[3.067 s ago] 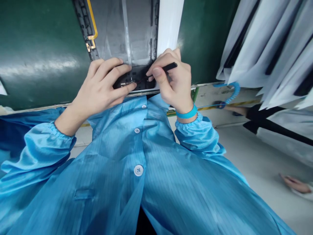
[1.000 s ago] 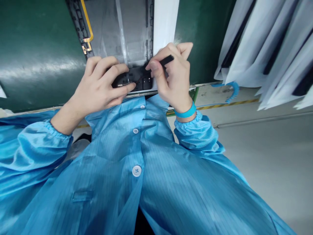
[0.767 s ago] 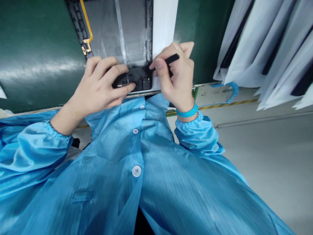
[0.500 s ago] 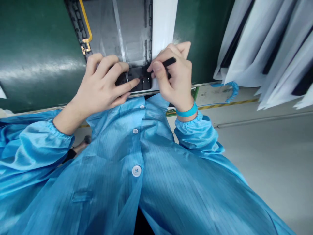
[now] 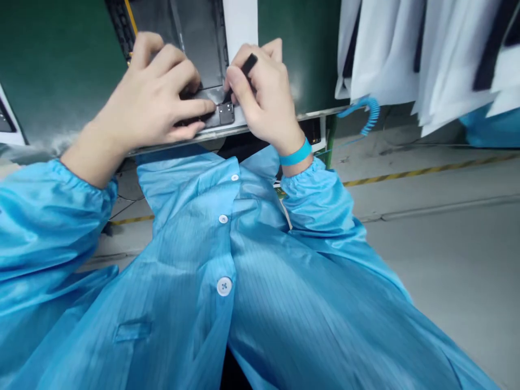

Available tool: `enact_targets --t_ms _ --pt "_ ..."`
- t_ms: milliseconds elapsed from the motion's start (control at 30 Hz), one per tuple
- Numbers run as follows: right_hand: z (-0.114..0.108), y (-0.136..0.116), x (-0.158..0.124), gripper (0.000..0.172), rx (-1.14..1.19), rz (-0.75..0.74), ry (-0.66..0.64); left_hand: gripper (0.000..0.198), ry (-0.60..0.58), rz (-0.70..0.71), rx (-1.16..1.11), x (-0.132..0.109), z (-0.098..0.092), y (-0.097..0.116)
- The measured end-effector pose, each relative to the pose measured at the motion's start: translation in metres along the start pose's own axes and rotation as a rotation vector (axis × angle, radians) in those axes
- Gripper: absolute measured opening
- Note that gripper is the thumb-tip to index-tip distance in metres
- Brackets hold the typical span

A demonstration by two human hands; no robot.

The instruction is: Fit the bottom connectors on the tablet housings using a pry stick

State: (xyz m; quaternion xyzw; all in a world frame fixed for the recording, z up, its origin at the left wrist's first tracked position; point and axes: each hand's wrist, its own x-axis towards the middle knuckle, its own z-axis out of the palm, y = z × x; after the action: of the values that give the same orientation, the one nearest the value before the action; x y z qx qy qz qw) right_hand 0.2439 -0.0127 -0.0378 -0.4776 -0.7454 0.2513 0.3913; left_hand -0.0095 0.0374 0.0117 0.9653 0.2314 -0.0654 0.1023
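Note:
A dark device housing (image 5: 203, 51), perhaps a tablet back, lies at the table's front edge with an orange flex strip (image 5: 130, 16) along its left side. My left hand (image 5: 156, 95) rests on its near end, fingers spread, the index fingertip beside a small black block (image 5: 226, 114) with shiny dots. Between the thumb and fingers of my right hand (image 5: 266, 95) is a slim black stick-like tool (image 5: 249, 63), held aslant. Its lower tip reaches down to the housing just behind the block; the exact contact is hard to see.
The housing lies over a white sheet (image 5: 240, 27) on a green mat (image 5: 52, 65). At right hang several white sheets (image 5: 390, 59), with a coiled blue cord (image 5: 371, 114) below. A turquoise band (image 5: 296, 154) circles my right wrist. Another dark panel (image 5: 7, 122) shows at far left.
Table, housing and both hands appear higher and further left in the picture. The right hand keeps its grip on the black tool, and the left hand still lies on the housing.

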Motion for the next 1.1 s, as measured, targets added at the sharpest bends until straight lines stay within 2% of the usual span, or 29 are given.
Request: enact_targets --t_ms 233,333,433,600,667,933,1100 --pt "0.011 0.016 0.004 0.067 -0.009 -0.03 -0.022 0.079 0.092 0.075 0.06 -0.007 0.006 -0.015" --pt "0.009 0.014 0.006 0.051 0.001 -0.049 -0.029 0.075 0.149 0.081 0.037 -0.012 0.011 -0.015" --pt "0.001 -0.001 0.005 0.031 0.024 -0.003 -0.043 0.068 0.185 0.076 0.008 -0.014 0.015 -0.014" --pt "-0.006 -0.018 0.003 0.028 -0.094 0.06 -0.014 0.068 0.297 0.163 0.047 -0.016 0.017 -0.013" --pt "-0.005 -0.018 0.003 0.026 -0.127 0.077 -0.003 0.07 0.285 0.157 0.04 -0.017 0.017 -0.013" --pt "-0.004 -0.015 0.001 0.033 0.025 0.008 0.072 0.069 0.289 0.116 0.046 -0.013 0.018 -0.009" --pt "-0.006 -0.014 -0.001 0.033 0.028 -0.07 0.026 0.075 0.127 0.092 0.038 -0.006 0.005 -0.009"
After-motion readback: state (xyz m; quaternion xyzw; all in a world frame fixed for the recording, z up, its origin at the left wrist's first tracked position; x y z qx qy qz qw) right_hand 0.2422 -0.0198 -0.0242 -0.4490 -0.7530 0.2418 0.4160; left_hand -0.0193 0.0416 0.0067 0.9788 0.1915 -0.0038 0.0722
